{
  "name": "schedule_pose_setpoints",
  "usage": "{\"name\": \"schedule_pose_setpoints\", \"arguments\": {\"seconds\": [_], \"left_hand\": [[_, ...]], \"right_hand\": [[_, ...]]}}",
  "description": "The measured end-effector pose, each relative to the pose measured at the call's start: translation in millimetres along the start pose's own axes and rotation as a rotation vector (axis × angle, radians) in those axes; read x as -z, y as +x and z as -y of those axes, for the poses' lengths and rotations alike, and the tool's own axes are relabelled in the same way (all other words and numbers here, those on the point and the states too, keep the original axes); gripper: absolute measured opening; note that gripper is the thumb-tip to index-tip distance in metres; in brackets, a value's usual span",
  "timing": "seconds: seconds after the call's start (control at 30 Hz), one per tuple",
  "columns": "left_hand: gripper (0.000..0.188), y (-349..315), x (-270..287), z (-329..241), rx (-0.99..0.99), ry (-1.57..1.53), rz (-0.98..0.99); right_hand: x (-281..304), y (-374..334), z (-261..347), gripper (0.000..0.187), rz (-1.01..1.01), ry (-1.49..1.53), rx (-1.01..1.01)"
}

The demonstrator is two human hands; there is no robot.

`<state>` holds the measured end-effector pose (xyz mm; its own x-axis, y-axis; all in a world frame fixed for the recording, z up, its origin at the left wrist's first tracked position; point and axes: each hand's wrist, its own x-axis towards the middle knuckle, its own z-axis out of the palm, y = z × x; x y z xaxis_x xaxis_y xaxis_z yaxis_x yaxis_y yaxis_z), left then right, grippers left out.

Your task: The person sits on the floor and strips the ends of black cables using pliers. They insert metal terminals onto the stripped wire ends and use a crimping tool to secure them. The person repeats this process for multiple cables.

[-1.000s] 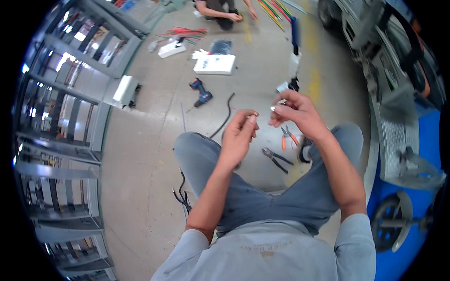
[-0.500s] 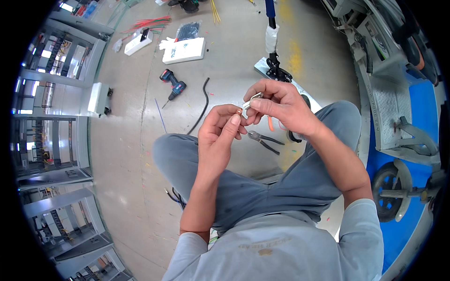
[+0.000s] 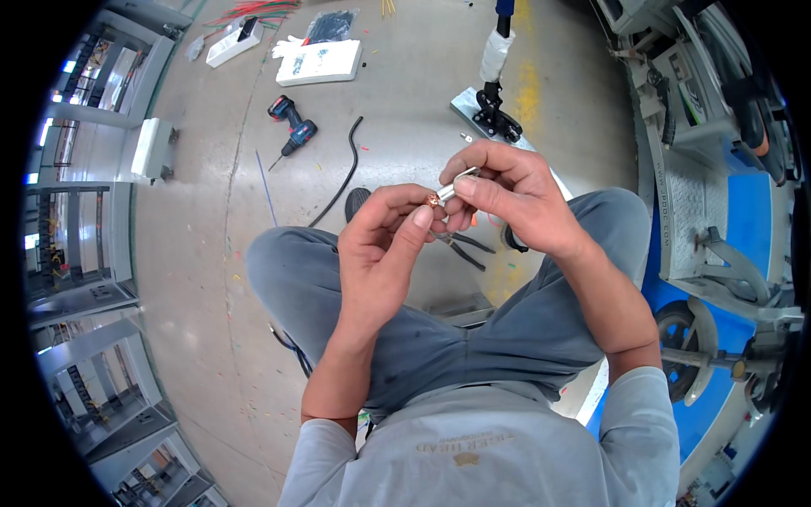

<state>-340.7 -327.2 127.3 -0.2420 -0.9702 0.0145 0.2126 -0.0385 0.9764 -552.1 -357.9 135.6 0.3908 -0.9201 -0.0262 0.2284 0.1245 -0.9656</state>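
Between the thumb and fingers of my left hand (image 3: 378,247) is a cable, its bare copper strands (image 3: 432,200) poking up past the thumb. My right hand (image 3: 517,196) pinches a silver cable lug (image 3: 447,193) with its open barrel against those strands; whether any strands are inside it I cannot tell. Most of the cable is hidden by my fingers. Below the hands, dark-handled pliers (image 3: 467,253) lie on the floor, their jaws partly covered. Another small silver lug (image 3: 467,137) rests on the floor beyond my right hand.
A cordless drill (image 3: 292,128) and a black cable piece (image 3: 348,173) lie ahead to the left. Farther off are a white box (image 3: 318,64) and red and green wires (image 3: 258,10). A black hydraulic-looking tool (image 3: 496,118) stands ahead right. Metal cabinets (image 3: 80,291) line the left side.
The lug and the copper strands have come together, where a small gap was between them before. My view has shifted slightly, and my left hand now covers more of the pliers.
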Motion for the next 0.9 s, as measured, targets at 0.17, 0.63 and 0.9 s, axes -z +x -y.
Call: {"name": "schedule_pose_setpoints", "arguments": {"seconds": [0.17,0.63,0.9], "left_hand": [[0.020,-1.8,-8.4,-2.5,-0.008,-0.032,-0.024],[0.014,-4.2,-7.6,2.6,-0.037,0.083,-0.036],[0.009,-2.3,-6.4,0.5,-0.086,0.088,-0.013]], "right_hand": [[-0.1,-1.1,-0.3,0.023,0.002,-0.008,-0.014],[-4.3,-3.6,0.1,0.020,0.005,-0.034,-0.024],[-9.0,-3.7,-1.8,0.019,-0.005,-0.024,0.015]]}}
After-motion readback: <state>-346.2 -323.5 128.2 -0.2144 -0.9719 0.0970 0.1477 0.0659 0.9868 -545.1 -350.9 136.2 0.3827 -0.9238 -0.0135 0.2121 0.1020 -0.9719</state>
